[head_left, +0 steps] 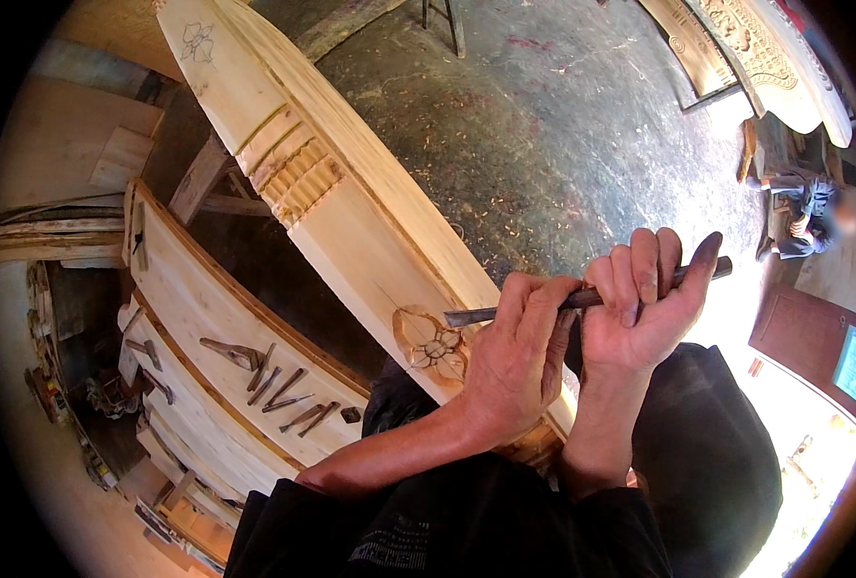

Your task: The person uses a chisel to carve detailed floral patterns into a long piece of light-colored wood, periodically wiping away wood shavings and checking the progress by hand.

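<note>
1. The chisel (pixel 582 297) is gripped by both hands: the left hand (pixel 514 361) is wrapped low for guidance, the right hand (pixel 640 299) closed round the shaft for push.
2. Its tip is laid at the carved flower (pixel 433 345) on the pale plank (pixel 351 193).
3. Spare chisels (pixel 283 385) are kept on a nearby board (pixel 206 318), within reach.

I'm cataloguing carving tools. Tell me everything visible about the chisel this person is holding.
The chisel is a slim, dark metal bar, lying nearly level and pointing left. Its tip rests at a flower motif carved into the pale curved wooden beam. The left hand grips near the blade, and the right hand wraps the rear shaft.
</note>
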{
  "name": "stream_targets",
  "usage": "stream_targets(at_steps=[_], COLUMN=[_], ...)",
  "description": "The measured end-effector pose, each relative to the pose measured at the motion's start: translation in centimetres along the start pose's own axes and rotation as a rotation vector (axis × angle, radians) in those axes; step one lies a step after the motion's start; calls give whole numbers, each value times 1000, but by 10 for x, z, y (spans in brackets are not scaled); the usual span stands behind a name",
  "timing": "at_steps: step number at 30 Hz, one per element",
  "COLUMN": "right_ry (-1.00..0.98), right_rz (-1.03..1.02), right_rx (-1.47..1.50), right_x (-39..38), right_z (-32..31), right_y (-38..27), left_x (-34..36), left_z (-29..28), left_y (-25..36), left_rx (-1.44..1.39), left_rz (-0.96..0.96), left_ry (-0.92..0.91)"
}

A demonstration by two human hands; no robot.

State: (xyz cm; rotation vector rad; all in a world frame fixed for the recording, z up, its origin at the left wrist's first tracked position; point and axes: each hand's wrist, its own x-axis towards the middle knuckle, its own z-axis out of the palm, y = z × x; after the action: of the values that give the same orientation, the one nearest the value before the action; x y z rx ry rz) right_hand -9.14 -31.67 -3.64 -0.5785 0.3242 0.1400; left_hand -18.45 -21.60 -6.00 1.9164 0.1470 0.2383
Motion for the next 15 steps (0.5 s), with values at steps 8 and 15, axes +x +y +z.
stream_targets(at_steps=[8,15], right_ry=[-20,-41], right_rz=[-36,-3], right_rx=[-31,-15], right_x=[-4,3], right_z=[8,0], right_y=[5,9], left_x=[0,2], left_z=[-3,-3], left_y=[0,-1], left_rx=[-54,-44], left_rz=[7,-15], left_ry=[9,24])
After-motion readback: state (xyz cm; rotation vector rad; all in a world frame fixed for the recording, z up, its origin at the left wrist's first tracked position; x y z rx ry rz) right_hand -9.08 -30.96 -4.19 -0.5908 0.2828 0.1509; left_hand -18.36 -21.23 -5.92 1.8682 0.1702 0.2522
